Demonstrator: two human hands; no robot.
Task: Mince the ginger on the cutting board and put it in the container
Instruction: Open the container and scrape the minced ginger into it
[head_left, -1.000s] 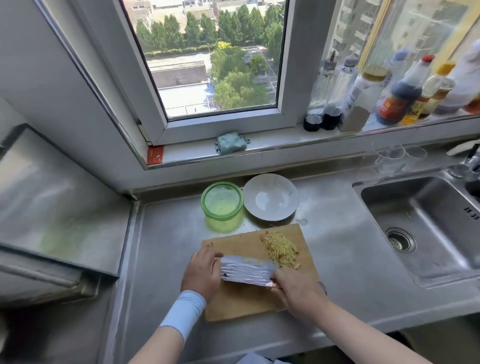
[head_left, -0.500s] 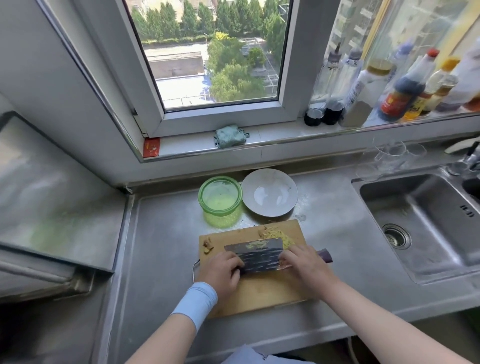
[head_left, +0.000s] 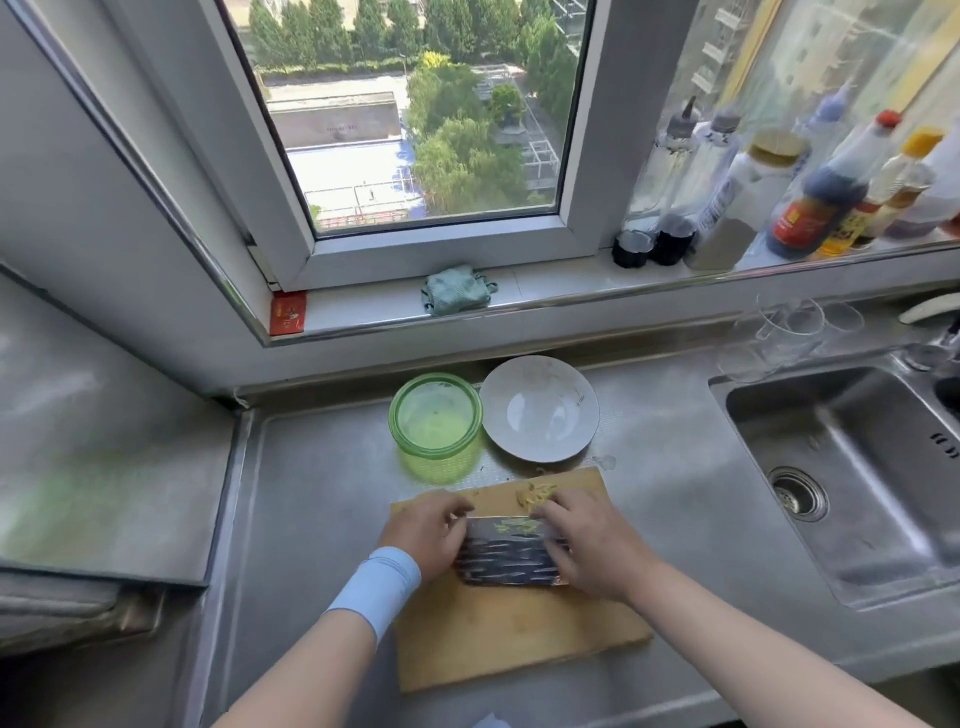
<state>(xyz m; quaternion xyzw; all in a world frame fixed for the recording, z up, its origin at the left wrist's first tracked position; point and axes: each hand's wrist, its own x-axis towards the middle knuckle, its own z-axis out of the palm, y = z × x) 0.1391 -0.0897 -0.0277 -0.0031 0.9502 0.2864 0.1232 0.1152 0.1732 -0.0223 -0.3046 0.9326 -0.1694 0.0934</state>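
- Head view, ctr: wooden cutting board (head_left: 519, 639) on the steel surface (head_left: 322, 519), long side running approx. 9–3 o'clock.
- Cleaver (head_left: 506, 561) lies flat on the board's 12 o'clock half, dark wavy-patterned blade face up; handle hidden.
- Ginger (head_left: 535, 493): pale yellow shreds heaped on the board at the blade's 12 o'clock edge, w/ a few shreds on the blade's far strip. None seen going into the container.
- L grip (head_left: 423, 530) (left hand) sits at the blade's 9 o'clock end, fingers curled, tips touching the blade's far corner. Blurred, so cannot tell if it pinches the blade. Pale blue wristband (head_left: 376, 587) on that wrist.
- R grip (head_left: 587, 545) (right hand) covers the blade's 3 o'clock end, fingers bent toward the ginger heap. Cannot tell if it holds anything.
- Container (head_left: 435, 418): round, green, translucent, top open, at 11 o'clock from the board, near but apart; contents unclear.
- White plate (head_left: 540, 410) at 12 o'clock from the board, just beside the container's 3 o'clock side.
- Sink (head_left: 852, 467) at 2–3 o'clock, well apart from the board.
- Window sill (head_left: 571, 291) at 12 o'clock: teal cloth (head_left: 456, 290) at ctr, red card (head_left: 287, 313) at 10 o'clock, bottles (head_left: 810, 202) at 1–2 o'clock.
- Clear glasses (head_left: 789, 332) on the surface below the bottles.
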